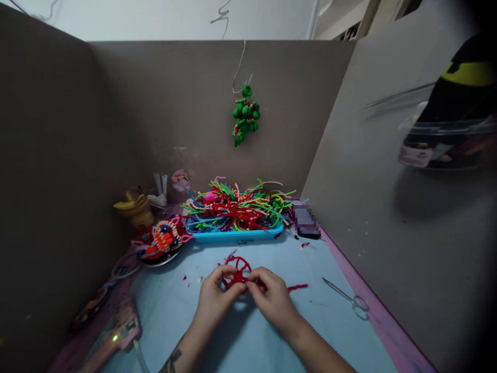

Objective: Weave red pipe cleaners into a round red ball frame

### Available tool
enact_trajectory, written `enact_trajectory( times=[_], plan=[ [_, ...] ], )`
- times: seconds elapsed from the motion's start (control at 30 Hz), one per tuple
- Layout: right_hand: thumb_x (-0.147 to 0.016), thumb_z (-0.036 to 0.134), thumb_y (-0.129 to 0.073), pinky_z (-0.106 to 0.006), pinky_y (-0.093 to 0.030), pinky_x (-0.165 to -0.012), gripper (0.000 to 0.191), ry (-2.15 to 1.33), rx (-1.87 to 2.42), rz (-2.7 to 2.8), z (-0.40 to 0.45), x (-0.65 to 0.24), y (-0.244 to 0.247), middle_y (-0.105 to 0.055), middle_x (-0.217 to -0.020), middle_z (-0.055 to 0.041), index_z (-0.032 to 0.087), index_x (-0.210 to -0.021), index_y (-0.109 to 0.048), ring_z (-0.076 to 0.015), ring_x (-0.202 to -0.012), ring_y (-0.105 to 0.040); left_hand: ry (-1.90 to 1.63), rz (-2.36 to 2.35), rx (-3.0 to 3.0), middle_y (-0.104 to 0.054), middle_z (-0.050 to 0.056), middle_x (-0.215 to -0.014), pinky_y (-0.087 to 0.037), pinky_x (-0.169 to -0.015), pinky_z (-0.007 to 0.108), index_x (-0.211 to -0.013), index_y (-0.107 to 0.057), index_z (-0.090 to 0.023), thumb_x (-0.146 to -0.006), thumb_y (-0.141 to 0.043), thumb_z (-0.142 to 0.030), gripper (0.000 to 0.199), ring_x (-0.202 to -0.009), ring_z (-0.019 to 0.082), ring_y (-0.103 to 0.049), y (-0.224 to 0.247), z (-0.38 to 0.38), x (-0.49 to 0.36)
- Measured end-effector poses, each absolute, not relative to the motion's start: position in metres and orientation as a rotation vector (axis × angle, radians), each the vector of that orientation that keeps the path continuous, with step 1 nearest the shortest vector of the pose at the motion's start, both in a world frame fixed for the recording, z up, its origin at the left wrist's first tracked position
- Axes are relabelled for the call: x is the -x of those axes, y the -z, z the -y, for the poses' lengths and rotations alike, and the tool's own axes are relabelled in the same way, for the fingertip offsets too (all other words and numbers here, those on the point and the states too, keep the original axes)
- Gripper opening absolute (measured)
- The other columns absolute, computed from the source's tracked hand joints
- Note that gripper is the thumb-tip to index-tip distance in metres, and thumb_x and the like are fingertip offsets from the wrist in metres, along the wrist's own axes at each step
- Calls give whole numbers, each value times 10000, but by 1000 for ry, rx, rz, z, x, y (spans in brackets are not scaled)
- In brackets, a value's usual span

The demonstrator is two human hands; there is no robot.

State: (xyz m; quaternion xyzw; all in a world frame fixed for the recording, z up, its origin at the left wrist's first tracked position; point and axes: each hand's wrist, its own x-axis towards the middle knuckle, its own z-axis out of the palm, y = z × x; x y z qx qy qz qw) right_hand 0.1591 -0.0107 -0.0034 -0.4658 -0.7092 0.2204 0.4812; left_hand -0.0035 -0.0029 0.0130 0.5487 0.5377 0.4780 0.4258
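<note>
A red wheel-like piece [243,263] of fuzzy stems, with a round rim and spokes, is held just above the light blue table surface [171,311]. My left hand [217,295] pinches its left and lower side between thumb and fingers. On the right side, my right hand [272,296] has its fingers closed on the same red piece, close to my left thumb. A loose red stem end [297,287] sticks out to the right beyond my right hand. The fingertips partly hide the centre of the wheel.
Behind the hands, a blue tray [236,237] overflows with coloured stems. A phone [306,221] lies right of it, scissors [345,296] nearer. At left are a beaded-looking figure [165,238] on a dish and a pink glue gun [126,326] with a green light. Grey panels surround the table.
</note>
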Motion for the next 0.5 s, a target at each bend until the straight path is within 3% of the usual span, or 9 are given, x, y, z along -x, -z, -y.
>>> enact_trajectory(
  times=[0.5],
  plan=[
    [-801,197,-561,-235,-470,-640,63,-1133,1130,1429,13,-156,1,-670,-778,-26,181,-828,-616,-154,-708,-625,-1298,-1461,-1392,-694,12,-719,-500,-683,312,-769,-658,-187,-597,-753,-292,223,-698,203,-625,-14,3,1]
  ],
)
